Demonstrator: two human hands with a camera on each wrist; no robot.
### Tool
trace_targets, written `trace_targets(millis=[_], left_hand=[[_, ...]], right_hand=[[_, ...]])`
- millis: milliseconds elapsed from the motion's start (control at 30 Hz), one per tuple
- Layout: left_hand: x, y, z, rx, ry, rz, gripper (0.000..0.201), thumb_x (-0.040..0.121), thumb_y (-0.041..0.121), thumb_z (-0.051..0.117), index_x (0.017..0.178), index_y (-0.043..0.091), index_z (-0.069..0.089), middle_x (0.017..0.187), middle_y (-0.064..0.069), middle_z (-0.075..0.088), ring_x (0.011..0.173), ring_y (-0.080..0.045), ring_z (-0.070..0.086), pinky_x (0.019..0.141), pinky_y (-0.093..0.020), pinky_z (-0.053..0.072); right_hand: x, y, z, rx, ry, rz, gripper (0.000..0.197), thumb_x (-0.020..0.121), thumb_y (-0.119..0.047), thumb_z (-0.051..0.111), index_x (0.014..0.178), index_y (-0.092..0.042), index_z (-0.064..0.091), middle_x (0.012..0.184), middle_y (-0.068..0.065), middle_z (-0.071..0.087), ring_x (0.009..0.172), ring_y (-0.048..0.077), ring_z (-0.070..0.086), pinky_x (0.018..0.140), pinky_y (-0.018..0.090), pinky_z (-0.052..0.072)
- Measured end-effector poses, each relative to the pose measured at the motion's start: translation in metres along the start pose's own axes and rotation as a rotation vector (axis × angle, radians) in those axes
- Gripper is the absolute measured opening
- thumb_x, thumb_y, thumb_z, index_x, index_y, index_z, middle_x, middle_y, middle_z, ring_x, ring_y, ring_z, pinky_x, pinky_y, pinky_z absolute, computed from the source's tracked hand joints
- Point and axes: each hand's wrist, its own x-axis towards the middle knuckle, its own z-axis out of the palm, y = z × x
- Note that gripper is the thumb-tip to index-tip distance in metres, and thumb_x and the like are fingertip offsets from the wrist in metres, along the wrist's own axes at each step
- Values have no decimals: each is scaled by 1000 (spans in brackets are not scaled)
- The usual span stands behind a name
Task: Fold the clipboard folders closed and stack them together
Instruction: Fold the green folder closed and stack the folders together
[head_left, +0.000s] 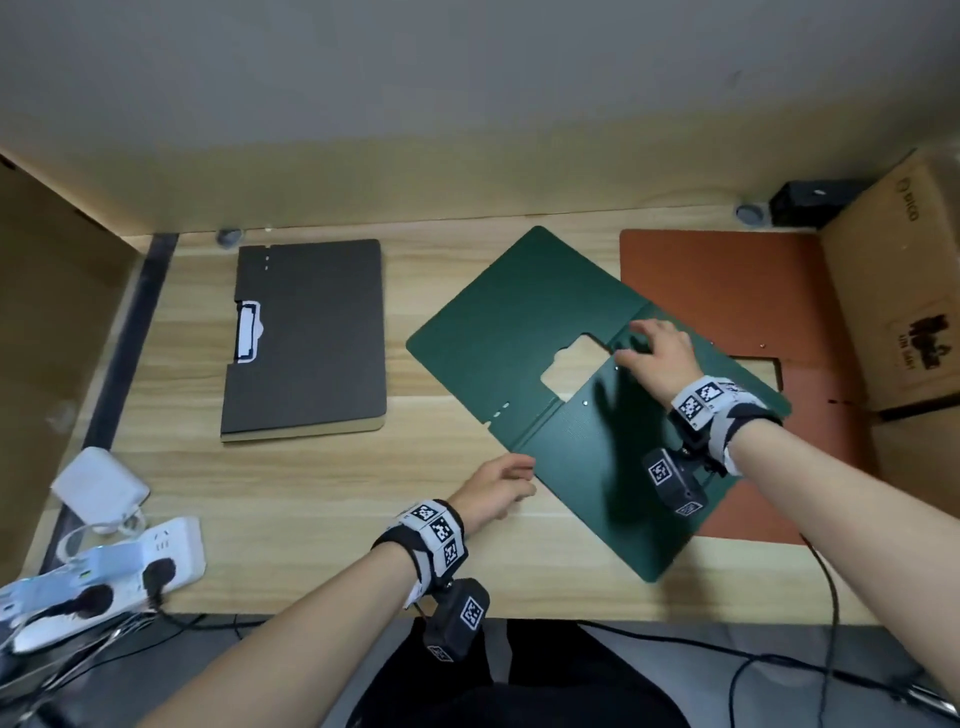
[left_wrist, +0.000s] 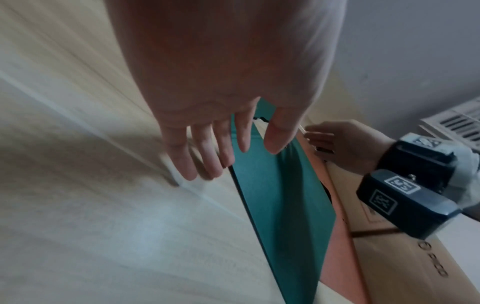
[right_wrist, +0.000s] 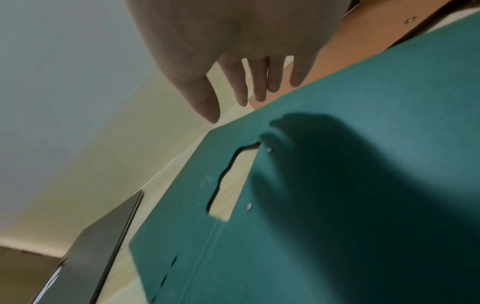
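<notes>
Centrally on the wooden desk (head_left: 322, 499), the green folder (head_left: 509, 322) lies open, overlapping the orange folder (head_left: 727, 280). Right hand (head_left: 660, 353) hovers above it, fingers spread; left hand (head_left: 493, 488), fingers loosely extended, meets its near edge. Left of it lies a closed black folder (head_left: 311, 338).

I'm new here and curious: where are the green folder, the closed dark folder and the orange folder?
green folder (head_left: 498, 322), head view, left flap.
dark folder (head_left: 322, 338), head view, middle of cover.
orange folder (head_left: 727, 280), head view, bare upper part.

My right hand (head_left: 658, 357) hovers open over an unfolded green folder (head_left: 498, 332) overlapping an orange folder (head_left: 727, 291); my left hand (head_left: 493, 486) touches its edge. A closed dark folder (head_left: 311, 338) lies left.
</notes>
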Motion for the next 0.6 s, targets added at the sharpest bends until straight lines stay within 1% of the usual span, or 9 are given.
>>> trace_targets(millis=[33,100,167,233,333,433,500,533,600], left_hand=[[0,2,3,20,-28,16,39,93,9,55,132,15,55,121,0,60,95,-11,56,60,-14,42],[1,3,3,43,-15,53,33,95,6,54,127,7,59,111,-4,62,87,-10,56,55,-4,40],[1,3,-5,45,23,85,25,95,5,55,119,3,63,100,-11,62,74,-10,54,54,-7,40],[-1,-1,-23,40,57,100,17,94,3,56,109,5,65,95,-16,62,69,-13,54,58,-13,42],[-10,-6,-59,74,105,100,17,93,0,56,107,4,65,91,-14,63,67,-11,55,59,-10,44],[-19,-8,-96,87,144,115,16,93,1,56,104,6,66,90,-11,65,69,-12,57,61,-10,45],[-20,-9,-115,133,168,117,15,93,5,57,101,12,66,90,-8,67,74,-16,59,67,-18,48],[-18,-10,-122,174,180,122,15,93,7,57,101,16,67,92,-6,69,80,-18,60,74,-24,50],[-17,-9,-132,324,198,165,23,93,9,55,109,20,67,107,-2,69,96,-17,62,89,-28,49]], right_hand=[[-8,-3,8,-5,-36,-27,52,88,-26,63,136,-9,53,139,16,49,131,34,38,108,37,30],[-23,-5,32,-28,-125,-56,48,88,-29,62,131,-9,56,133,15,54,127,34,43,105,36,33],[-35,-7,58,-68,-174,-95,42,86,-34,58,121,-11,59,125,11,57,120,33,46,98,35,36],[-40,-13,76,-98,-166,-89,30,87,-31,55,112,-14,61,119,6,59,115,30,46,94,36,39],[-38,-29,92,-100,-141,-14,24,86,-37,55,101,-18,60,107,4,63,107,31,55,86,38,48],[-36,-45,107,-128,-143,59,25,85,-42,60,100,-21,58,104,4,64,105,28,59,79,33,45],[-36,-51,116,-139,-169,62,23,86,-38,62,91,-15,63,94,5,66,99,28,61,75,31,46],[-37,-54,119,-135,-185,66,24,86,-36,64,86,-12,66,91,6,68,96,28,63,75,31,48],[-39,-57,121,-118,-213,75,22,86,-34,66,81,-12,67,91,9,70,94,28,63,75,29,47]])
